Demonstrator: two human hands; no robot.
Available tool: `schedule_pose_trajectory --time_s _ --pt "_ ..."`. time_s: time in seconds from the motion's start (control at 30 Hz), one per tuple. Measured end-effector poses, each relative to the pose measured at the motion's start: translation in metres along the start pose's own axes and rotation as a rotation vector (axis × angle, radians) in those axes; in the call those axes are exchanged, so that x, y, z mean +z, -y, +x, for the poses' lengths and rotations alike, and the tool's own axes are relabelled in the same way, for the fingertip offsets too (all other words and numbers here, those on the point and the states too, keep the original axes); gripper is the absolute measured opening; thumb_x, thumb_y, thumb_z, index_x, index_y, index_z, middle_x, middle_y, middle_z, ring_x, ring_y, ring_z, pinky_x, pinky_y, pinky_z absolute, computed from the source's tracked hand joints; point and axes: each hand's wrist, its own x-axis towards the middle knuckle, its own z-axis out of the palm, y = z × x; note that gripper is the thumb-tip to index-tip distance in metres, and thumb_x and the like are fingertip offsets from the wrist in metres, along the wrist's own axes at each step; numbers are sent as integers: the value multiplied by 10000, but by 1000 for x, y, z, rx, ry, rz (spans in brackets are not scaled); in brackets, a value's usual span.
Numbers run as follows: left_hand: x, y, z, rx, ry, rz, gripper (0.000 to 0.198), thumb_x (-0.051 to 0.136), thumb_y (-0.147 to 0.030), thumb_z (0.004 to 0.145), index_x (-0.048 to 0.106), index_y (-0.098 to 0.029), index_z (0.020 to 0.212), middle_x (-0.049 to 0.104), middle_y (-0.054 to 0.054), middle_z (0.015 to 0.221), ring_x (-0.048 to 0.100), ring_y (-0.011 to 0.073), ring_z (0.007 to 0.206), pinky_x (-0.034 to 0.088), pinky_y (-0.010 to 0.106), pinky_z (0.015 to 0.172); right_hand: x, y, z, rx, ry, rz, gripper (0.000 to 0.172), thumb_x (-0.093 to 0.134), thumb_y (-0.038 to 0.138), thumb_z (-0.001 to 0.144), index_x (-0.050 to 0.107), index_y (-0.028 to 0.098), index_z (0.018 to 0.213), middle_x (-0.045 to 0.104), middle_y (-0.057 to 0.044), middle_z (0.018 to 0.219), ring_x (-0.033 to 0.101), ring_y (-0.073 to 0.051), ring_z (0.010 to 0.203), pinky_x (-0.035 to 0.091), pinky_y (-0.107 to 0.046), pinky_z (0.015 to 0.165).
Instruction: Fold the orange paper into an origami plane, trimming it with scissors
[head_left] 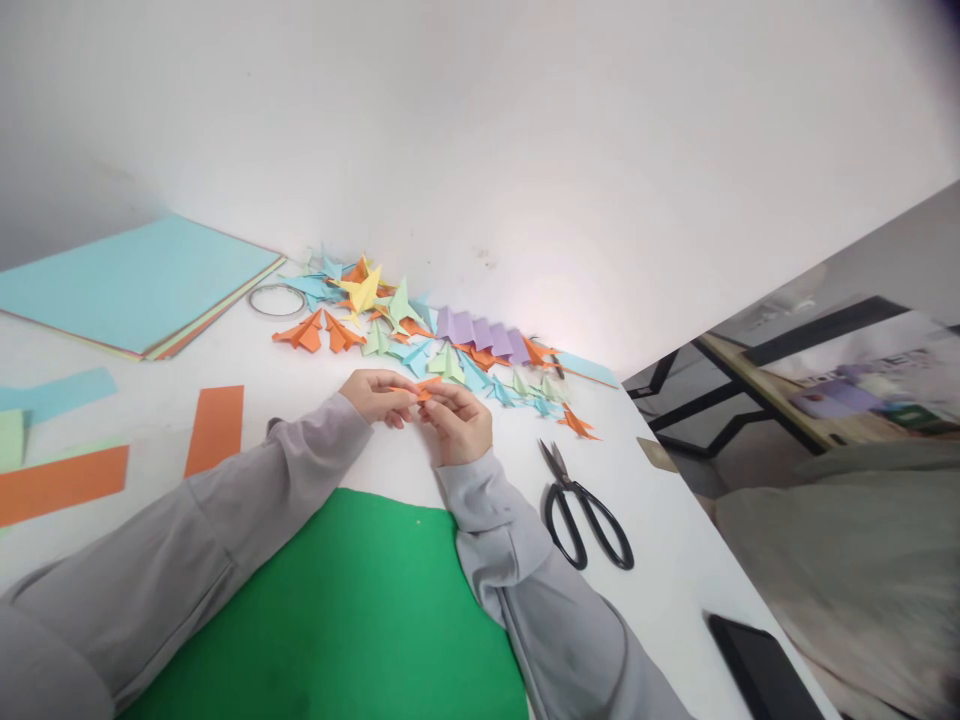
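My left hand (379,397) and my right hand (459,424) meet over the white table (660,510), both pinching a small folded piece of orange paper (424,387). Fingers of both hands are curled round it. Just beyond them lies a heap of folded paper figures (390,315) in orange, blue, green and yellow, with a purple pleated paper strip (484,335) among them. A green sheet (352,610) lies under my forearms.
Black scissors (581,505) lie right of my right wrist. Orange paper strips (215,428) and a blue strip (56,393) lie at left, a stack of coloured sheets (135,285) and a wire ring (277,299) behind. A black phone (761,668) sits near the table's right edge.
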Motion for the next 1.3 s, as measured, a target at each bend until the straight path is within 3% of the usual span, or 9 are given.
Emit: schedule_pose_trajectory --time_s 0.6,0.83,1.17,1.3 --pt "0 3 -2 53 20 -26 285 765 -210 550 675 -90 792 672 55 634 610 123 545 490 240 504 -3 -5 3 59 18 110 221 685 142 555 664 194 769 636 31 602 571 -118 545 461 -272 551" --pt "0 7 -6 152 37 16 402 781 -139 500 669 -97 884 664 10 570 589 91 495 506 233 548 -2 -3 3 73 14 140 211 623 104 554 629 196 743 586 56 534 555 -110 457 442 -246 459" --pt "0 7 -5 140 91 -56 425 799 -138 482 677 -101 887 683 29 609 630 128 567 513 256 583 3 -1 -3 -3 -9 49 121 574 144 624 589 193 733 593 53 581 555 -95 477 440 -212 420" --pt "0 6 -5 127 54 3 419 804 -168 482 679 -88 874 657 20 541 593 106 487 505 245 544 2 -1 -2 28 -20 43 153 566 106 579 576 184 711 592 59 522 550 -94 447 442 -212 428"
